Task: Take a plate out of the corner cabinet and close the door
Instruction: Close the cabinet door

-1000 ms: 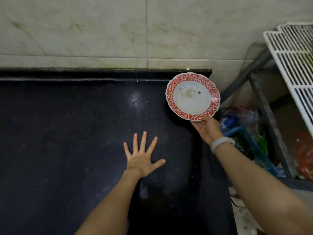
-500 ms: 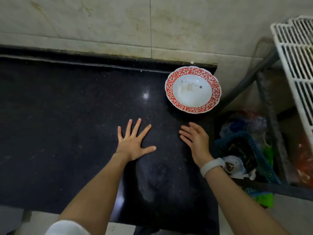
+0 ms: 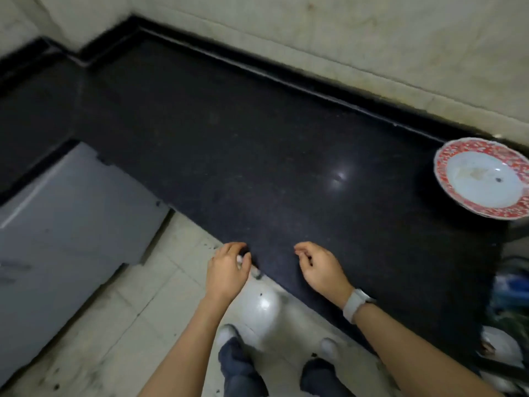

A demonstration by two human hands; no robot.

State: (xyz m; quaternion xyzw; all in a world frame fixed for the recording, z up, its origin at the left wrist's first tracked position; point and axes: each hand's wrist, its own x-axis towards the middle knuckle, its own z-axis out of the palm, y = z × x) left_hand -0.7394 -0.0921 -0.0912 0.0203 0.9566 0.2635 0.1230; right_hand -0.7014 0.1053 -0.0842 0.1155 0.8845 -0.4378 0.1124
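The red-rimmed white plate [image 3: 483, 181] lies on the black countertop [image 3: 257, 156] at the far right, close to the wall. My left hand [image 3: 227, 272] hovers at the counter's front edge with its fingers loosely curled and nothing in it. Slightly to its right, my right hand [image 3: 322, 267], wearing a white wristband, is over the counter's front part, fingers also loosely curled and empty. A grey cabinet door [image 3: 65, 233] stands swung out at the lower left, below the counter's corner.
Pale tiled walls run behind the counter and meet at the corner at top left. Tiled floor [image 3: 137, 325] and my feet show below. A cluttered rack with blue and white items [image 3: 506, 310] sits past the counter's right end.
The view swung left and down. Both hands pulled back from flat on the counter to its front edge, fingers now curled. The plate stays where it was set.
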